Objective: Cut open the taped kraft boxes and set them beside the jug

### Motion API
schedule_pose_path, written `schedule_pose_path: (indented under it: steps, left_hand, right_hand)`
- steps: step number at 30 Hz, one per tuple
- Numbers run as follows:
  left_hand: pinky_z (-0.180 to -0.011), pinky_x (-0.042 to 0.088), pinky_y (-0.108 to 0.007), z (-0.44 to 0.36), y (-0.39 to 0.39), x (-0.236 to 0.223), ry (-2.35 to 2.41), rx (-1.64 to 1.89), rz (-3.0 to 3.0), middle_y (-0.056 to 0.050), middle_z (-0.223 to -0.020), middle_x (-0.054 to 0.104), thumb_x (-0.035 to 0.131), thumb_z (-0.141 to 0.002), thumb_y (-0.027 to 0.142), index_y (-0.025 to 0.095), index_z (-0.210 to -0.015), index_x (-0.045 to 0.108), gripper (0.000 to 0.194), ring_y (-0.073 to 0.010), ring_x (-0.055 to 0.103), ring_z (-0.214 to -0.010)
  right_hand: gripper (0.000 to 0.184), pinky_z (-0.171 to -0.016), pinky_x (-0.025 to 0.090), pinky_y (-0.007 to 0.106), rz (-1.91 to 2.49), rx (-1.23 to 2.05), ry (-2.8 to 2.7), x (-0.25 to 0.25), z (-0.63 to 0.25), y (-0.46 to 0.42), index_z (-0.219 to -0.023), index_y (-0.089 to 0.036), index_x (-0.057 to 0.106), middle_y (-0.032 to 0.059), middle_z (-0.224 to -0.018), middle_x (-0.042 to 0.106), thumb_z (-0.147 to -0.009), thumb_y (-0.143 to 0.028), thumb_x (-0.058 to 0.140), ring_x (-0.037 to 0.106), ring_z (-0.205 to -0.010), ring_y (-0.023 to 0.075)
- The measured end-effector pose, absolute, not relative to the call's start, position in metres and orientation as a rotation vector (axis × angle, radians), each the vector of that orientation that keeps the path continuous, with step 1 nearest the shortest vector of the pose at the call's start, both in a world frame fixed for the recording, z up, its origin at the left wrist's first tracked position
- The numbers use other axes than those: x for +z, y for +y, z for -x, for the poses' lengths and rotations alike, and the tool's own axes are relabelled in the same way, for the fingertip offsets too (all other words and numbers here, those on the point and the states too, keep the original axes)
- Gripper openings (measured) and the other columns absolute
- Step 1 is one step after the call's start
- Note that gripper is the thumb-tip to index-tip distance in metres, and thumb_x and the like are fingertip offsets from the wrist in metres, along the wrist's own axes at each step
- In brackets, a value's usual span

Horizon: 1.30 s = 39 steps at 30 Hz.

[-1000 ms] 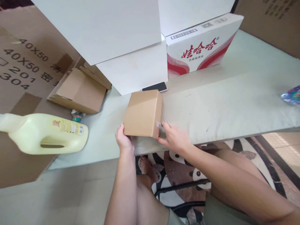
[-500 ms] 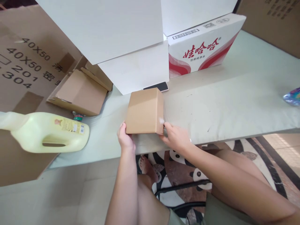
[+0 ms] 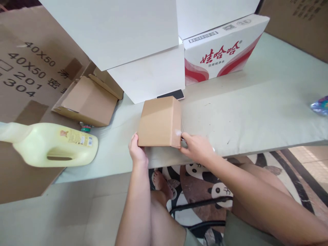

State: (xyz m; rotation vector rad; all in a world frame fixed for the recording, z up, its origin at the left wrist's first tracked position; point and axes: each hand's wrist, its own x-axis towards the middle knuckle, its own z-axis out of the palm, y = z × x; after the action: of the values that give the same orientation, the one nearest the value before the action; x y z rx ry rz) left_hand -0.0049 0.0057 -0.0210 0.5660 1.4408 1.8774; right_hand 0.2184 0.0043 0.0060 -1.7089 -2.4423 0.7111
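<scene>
A small brown cardboard box point(image 3: 156, 122) lies tilted near the front edge of the cloth-covered table. My left hand point(image 3: 137, 149) grips its lower left corner, thumb at the near edge and the other fingers hidden behind or under it. At the lower right corner, my right hand point(image 3: 196, 146) is closed, fingertips close against the box's side. A thin dark piece shows at those fingertips and a small white bit behind the hand, so it holds something slim that I cannot make out. A pale shiny patch, like tape, shows on the box's right side.
White cartons point(image 3: 148, 77) and a red-and-white carton point(image 3: 217, 54) stand behind, with a dark flat phone-like device point(image 3: 171, 94) at their foot. To the left are a pale yellow jug point(image 3: 58, 145), an opened cardboard box point(image 3: 88, 102) and a large printed carton point(image 3: 25, 68).
My right hand has shifted slightly to the right. The box's right side has moved a little right too, while my left hand stays at its corner.
</scene>
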Motion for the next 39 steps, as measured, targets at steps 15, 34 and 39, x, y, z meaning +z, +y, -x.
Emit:
schedule_pose_path:
  steps: [15,34,39]
  left_hand:
    - [-0.077,0.048,-0.028,-0.003,0.006,-0.017,1.447,1.869,-0.675,-0.006,-0.095,0.074,0.071,-0.07,0.042,0.018,-0.086,0.077,0.029,-0.0206,0.066,-0.09]
    - [-0.062,0.043,-0.026,0.01,0.008,-0.013,1.281,1.715,-0.185,-0.006,-0.073,0.068,0.067,-0.069,0.047,0.016,-0.074,0.069,0.032,-0.0167,0.062,-0.068]
    - [-0.061,0.043,-0.026,0.009,0.008,-0.01,1.304,1.667,-0.131,-0.005,-0.073,0.069,0.069,-0.064,0.041,0.016,-0.073,0.069,0.027,-0.0166,0.062,-0.067]
  right_hand:
    - [0.045,-0.093,0.041,0.05,1.87,0.223,-2.256,-0.011,-0.263,0.031,-0.136,-0.02,0.061,0.0169,-0.131,0.06,-0.095,-0.034,0.05,0.054,-0.117,0.0374]
    - [0.073,-0.117,0.035,0.051,1.095,0.745,-1.955,-0.014,-0.243,0.023,-0.147,-0.016,0.04,0.0194,-0.153,0.042,-0.088,-0.058,0.053,0.04,-0.144,0.0327]
    - [0.076,-0.115,0.034,0.057,1.073,0.798,-1.97,-0.012,-0.243,0.024,-0.148,-0.02,0.041,0.0195,-0.151,0.046,-0.086,-0.061,0.057,0.038,-0.144,0.037]
